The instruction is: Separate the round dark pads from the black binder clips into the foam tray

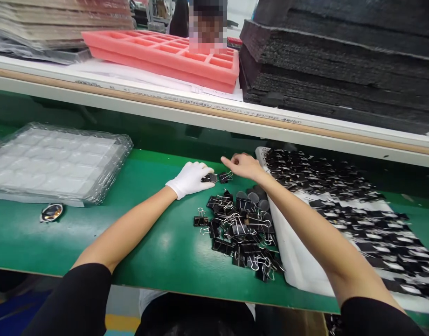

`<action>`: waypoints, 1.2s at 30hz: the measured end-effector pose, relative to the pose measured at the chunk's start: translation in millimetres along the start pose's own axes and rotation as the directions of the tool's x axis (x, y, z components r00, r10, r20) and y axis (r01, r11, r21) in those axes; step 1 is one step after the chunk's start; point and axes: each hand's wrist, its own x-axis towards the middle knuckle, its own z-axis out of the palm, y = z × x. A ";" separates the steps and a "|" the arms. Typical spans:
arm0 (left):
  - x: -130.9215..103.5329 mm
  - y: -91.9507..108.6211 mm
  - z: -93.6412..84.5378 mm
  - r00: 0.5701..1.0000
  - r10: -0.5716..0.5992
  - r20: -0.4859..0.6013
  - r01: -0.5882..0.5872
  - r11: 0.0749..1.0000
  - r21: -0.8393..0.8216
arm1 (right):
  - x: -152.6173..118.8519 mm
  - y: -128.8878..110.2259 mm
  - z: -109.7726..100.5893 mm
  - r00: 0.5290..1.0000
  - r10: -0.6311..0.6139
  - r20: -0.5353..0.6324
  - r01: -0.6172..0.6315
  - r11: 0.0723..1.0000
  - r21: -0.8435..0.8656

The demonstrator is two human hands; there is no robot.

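Observation:
My left hand [191,179], in a white glove, rests on the green table with its fingers closed on a small dark round piece [209,178]. Just right of that piece lies a black binder clip [225,177] with silver handles. My bare right hand [243,165] hovers above and to the right of this clip, thumb pointing left and the other fingers curled; whether something small is between them is hidden. Nearer to me is a heap of black binder clips [237,228], with several dark round discs [252,198] at its far edge.
On the right, a white board [294,252] bears rows of black clips. Clear plastic trays [60,158] are stacked at left, near a shiny oval object [51,213]. The shelf holds a pink foam tray [158,58] and black foam sheets [333,70]. A person stands beyond.

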 end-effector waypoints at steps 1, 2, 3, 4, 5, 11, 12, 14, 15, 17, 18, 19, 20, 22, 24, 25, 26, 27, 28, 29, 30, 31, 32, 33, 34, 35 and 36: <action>0.3 0.1 0.1 1.000 -0.001 -0.001 0.001 1.000 0.001 | 5.4 -3.4 1.0 0.998 -0.017 -0.062 0.020 0.999 0.041; 0.6 0.2 0.2 1.000 -0.001 -0.002 0.001 1.000 0.002 | 10.6 -6.9 3.1 0.994 -0.035 -0.106 0.044 0.996 0.078; 0.9 0.3 0.3 1.000 -0.001 -0.004 0.001 1.000 0.004 | 15.6 -10.5 6.3 0.990 -0.049 -0.132 0.063 0.992 0.106; 1.1 0.3 0.5 1.000 0.000 -0.006 0.000 1.000 0.006 | 20.0 -14.1 10.3 0.988 -0.055 -0.143 0.073 0.990 0.121; 1.3 0.4 0.7 1.000 0.001 -0.009 -0.001 1.000 0.008 | 23.7 -17.7 15.0 0.988 -0.055 -0.147 0.074 0.989 0.128; 2.9 0.1 2.4 1.000 -0.007 0.011 0.007 1.000 0.008 | 29.4 -27.8 43.1 0.994 -0.042 -0.101 0.056 0.989 0.136; 3.3 0.0 2.8 1.000 -0.008 0.017 0.008 1.000 0.003 | 29.0 -26.3 46.5 0.995 -0.044 -0.094 0.057 0.989 0.135; 4.1 -0.5 3.8 1.000 -0.007 0.028 0.008 1.000 -0.009 | 28.7 -20.8 51.9 0.994 -0.042 -0.105 0.058 0.987 0.149; 4.4 -0.8 4.4 1.000 -0.005 0.031 0.006 1.000 -0.014 | 29.1 -17.3 54.1 0.992 -0.039 -0.116 0.058 0.984 0.166; 4.4 -1.1 5.7 0.999 0.002 0.033 -0.001 1.000 -0.021 | 30.5 -9.9 58.1 0.991 -0.028 -0.133 0.056 0.976 0.212; 4.3 -1.1 6.3 0.999 0.006 0.032 -0.005 1.000 -0.023 | 31.4 -6.4 60.0 0.991 -0.016 -0.133 0.046 0.971 0.234; 4.2 -0.8 6.9 1.000 0.006 0.030 -0.005 1.000 -0.025 | 32.2 -3.4 61.8 0.991 -0.001 -0.131 0.034 0.967 0.252; 4.2 -0.4 7.5 1.000 0.004 0.026 -0.004 1.000 -0.027 | 33.0 -0.7 63.5 0.991 0.013 -0.133 0.023 0.964 0.264; 5.1 1.0 8.4 1.000 -0.003 0.016 0.003 1.000 -0.030 | 34.1 3.3 66.6 0.990 0.023 -0.141 0.017 0.961 0.275; 7.3 2.7 9.3 1.000 -0.007 0.010 0.007 1.000 -0.031 | 34.5 5.8 68.9 0.988 0.023 -0.153 0.022 0.959 0.283; 8.7 3.6 9.9 1.000 -0.004 0.010 0.004 1.000 -0.028 | 34.6 6.5 69.7 0.987 0.027 -0.157 0.020 0.957 0.290; 10.3 4.4 10.5 1.000 0.003 0.012 -0.003 1.000 -0.024 | 34.5 6.9 70.3 0.987 0.032 -0.159 0.017 0.954 0.299; 11.8 5.1 11.3 1.000 0.010 0.013 -0.010 1.000 -0.017 | 34.4 6.9 70.7 0.986 0.040 -0.161 0.013 0.951 0.310; 13.2 5.6 12.2 1.000 0.018 0.013 -0.018 1.000 -0.009 | 34.2 6.7 70.8 0.985 0.046 -0.163 0.009 0.947 0.321; 14.4 6.1 13.0 1.000 0.025 0.010 -0.025 1.000 0.000 | 33.9 6.3 70.7 0.985 0.051 -0.163 0.006 0.943 0.332; 15.2 6.5 13.8 1.000 0.029 0.006 -0.029 1.000 0.007 | 33.7 5.6 70.5 0.985 0.057 -0.161 0.001 0.940 0.341; 15.8 6.9 14.4 1.000 0.031 0.001 -0.031 0.999 0.012 | 33.4 4.8 70.1 0.985 0.066 -0.157 -0.007 0.938 0.347; 16.1 7.3 14.7 0.999 0.032 -0.002 -0.032 0.999 0.016 | 33.2 3.8 69.6 0.986 0.075 -0.151 -0.018 0.937 0.350; 16.3 7.7 14.8 0.999 0.032 -0.004 -0.032 0.999 0.017 | 33.0 2.9 69.1 0.986 0.085 -0.145 -0.029 0.936 0.351; 16.3 8.2 14.5 0.999 0.033 -0.004 -0.033 0.999 0.017 | 32.7 2.0 68.5 0.986 0.092 -0.141 -0.037 0.935 0.352; 16.2 8.7 14.0 0.999 0.033 -0.001 -0.033 0.999 0.015 | 32.4 1.1 68.0 0.985 0.099 -0.138 -0.044 0.935 0.353; 16.2 9.3 13.3 1.000 0.031 0.004 -0.031 0.999 0.012 | 32.1 0.3 67.4 0.985 0.102 -0.139 -0.047 0.934 0.353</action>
